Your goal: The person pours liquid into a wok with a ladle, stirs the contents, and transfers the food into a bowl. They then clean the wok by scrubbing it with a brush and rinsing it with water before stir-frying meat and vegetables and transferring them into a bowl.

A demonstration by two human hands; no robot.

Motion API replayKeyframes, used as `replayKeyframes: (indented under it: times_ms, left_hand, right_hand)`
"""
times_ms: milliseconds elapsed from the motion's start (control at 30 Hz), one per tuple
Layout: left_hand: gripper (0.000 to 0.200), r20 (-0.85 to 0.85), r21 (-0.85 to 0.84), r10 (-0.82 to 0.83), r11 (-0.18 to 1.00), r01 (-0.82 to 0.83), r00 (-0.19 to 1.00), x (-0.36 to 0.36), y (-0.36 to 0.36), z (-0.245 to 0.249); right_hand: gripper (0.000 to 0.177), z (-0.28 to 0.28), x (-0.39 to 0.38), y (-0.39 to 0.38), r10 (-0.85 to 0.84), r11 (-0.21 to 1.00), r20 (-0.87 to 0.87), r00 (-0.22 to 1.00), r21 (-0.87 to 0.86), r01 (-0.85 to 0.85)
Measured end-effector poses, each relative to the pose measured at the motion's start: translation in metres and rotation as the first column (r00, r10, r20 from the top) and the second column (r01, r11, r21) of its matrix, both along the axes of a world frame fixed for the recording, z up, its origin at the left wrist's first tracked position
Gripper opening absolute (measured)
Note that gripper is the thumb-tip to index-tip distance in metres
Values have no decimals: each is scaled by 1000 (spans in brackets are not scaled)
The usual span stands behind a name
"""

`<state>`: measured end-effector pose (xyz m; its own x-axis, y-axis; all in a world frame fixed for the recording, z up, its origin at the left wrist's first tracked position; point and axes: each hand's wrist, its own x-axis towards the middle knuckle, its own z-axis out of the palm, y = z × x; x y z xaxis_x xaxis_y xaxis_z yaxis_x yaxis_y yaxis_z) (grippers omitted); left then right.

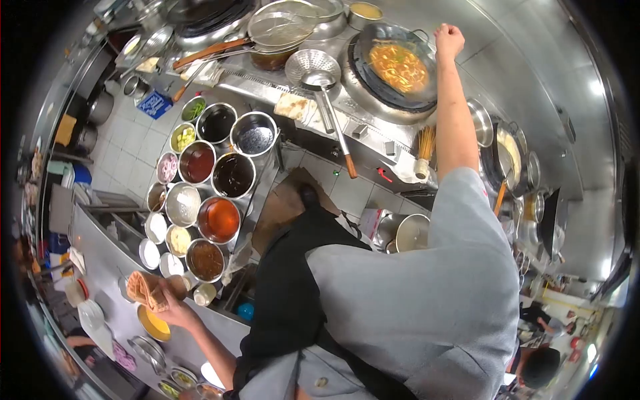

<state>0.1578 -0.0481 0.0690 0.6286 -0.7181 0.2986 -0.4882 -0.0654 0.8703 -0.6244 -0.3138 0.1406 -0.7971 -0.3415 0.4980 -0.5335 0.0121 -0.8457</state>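
Observation:
My left hand (176, 311) is closed on a folded orange-tan cloth (143, 291) with a waffle texture, above the counter at the lower left. Just beyond it stand metal pots of sauce, including a brown one (205, 260) and an orange-red one (219, 220). At the upper right, my right arm is stretched out and my right hand (450, 41) is closed beside the rim of a wok (427, 67). Whether anything is inside those fingers is hidden. Orange-brown soup with pale strips (399, 68) fills the bottom of the wok, which rests on a burner.
A perforated ladle (312, 68) and wire strainers (283, 25) lie along the stove ledge. A bamboo brush (425, 150) hangs near its front edge. Below is a tiled floor with a flattened cardboard sheet (280, 207). Another wok (510, 157) sits at right. A person (540, 367) appears at lower right.

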Motion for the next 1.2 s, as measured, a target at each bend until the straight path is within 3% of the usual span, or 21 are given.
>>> replayKeyframes:
  times_ms: [67, 100, 133, 167, 267, 367, 400, 433, 500, 600, 667, 700, 733, 767, 800, 833, 867, 933, 1000, 1100, 1200]
  left_hand:
    - [35, -144, -122, -152, 983, 135, 978, -34, -22, 9]
    - [35, -222, -117, -235, 970, 214, 946, -46, -31, 3]
    - [39, -310, -127, -328, 944, 304, 892, -73, -38, 14]
    - [42, -468, -139, -358, 933, 333, 808, -91, -42, 9]
    - [39, -710, -244, -542, 788, 566, 449, -157, -48, 8]
    - [43, -811, -163, -493, 707, 689, 314, -219, -45, 14]
    - [42, -837, -132, -467, 679, 722, 286, -239, -45, 16]
    - [42, -833, -129, -468, 683, 719, 295, -255, -47, 20]
    - [47, -911, -164, -404, 543, 823, 85, -286, -53, 36]
    - [55, -893, -133, -424, 567, 813, 150, -330, -60, 59]
    - [57, -873, -157, -447, 635, 756, 194, -357, -69, 49]
    - [53, -897, -173, -433, 532, 829, 91, -367, -72, 51]
    - [49, -910, -197, -415, 438, 877, 3, -372, -75, 54]
    - [49, -920, -163, -391, 383, 909, 0, -376, -77, 58]
    - [48, -931, -126, -364, 337, 933, 6, -379, -74, 62]
    - [47, -925, -115, -381, 324, 939, 18, -380, -70, 60]
    - [45, -916, -103, -399, 306, 947, 29, -381, -70, 57]
    - [42, -832, -168, -555, 267, 949, 9, -380, -71, 45]
    - [42, -780, -171, -620, 341, 924, 85, -379, -69, 59]
    - [45, -829, -226, -558, 398, 889, 39, -368, -68, 57]
    - [46, -864, -142, -490, 459, 877, 117, -351, -65, 52]
  right_hand:
    - [22, 2, -12, 13, -242, 970, -359, 901, -98, 222]
    - [26, -5, -12, 26, -196, 965, -522, 830, 46, 256]
    - [29, -33, -42, 27, -33, 882, -500, 865, 393, 261]
    - [32, -72, -74, 29, 109, 688, -415, 903, 688, 233]
    - [38, -127, -52, 83, 7, 826, -353, 936, 529, 194]
    - [30, -184, 45, 166, -11, 956, -285, 958, 278, 94]
    - [25, -216, 82, 196, -17, 959, -162, 987, 278, 62]
    - [18, -245, 122, 224, -79, 914, -74, 994, 394, 102]
    - [16, -312, 168, 274, -23, 873, 43, 999, 487, -1]
    - [23, -379, 176, 323, -3, 659, 287, 958, 721, -214]
    - [42, -468, 137, 348, 184, 471, 110, 977, 862, -186]
    - [53, -542, 104, 362, 272, 205, 178, 946, 949, -238]
    - [47, -603, 83, 378, 345, 136, -27, 938, 990, -22]
    - [35, -530, 65, 356, 464, -232, 282, 840, 954, -192]
    - [30, -506, 51, 349, 698, -327, 297, 652, 942, -79]
    - [30, -573, 25, 364, 749, -170, 217, 626, 976, -135]
    - [31, -581, 14, 360, 610, -101, 334, 718, 932, -348]
    - [31, -553, 15, 350, 554, -185, 381, 740, 923, -337]
    - [30, -534, 31, 334, 554, -240, 397, 732, 918, -317]
    - [29, -514, 53, 324, 559, -277, 417, 717, 909, -313]
    - [29, -504, 61, 327, 559, -301, 435, 706, 900, -315]
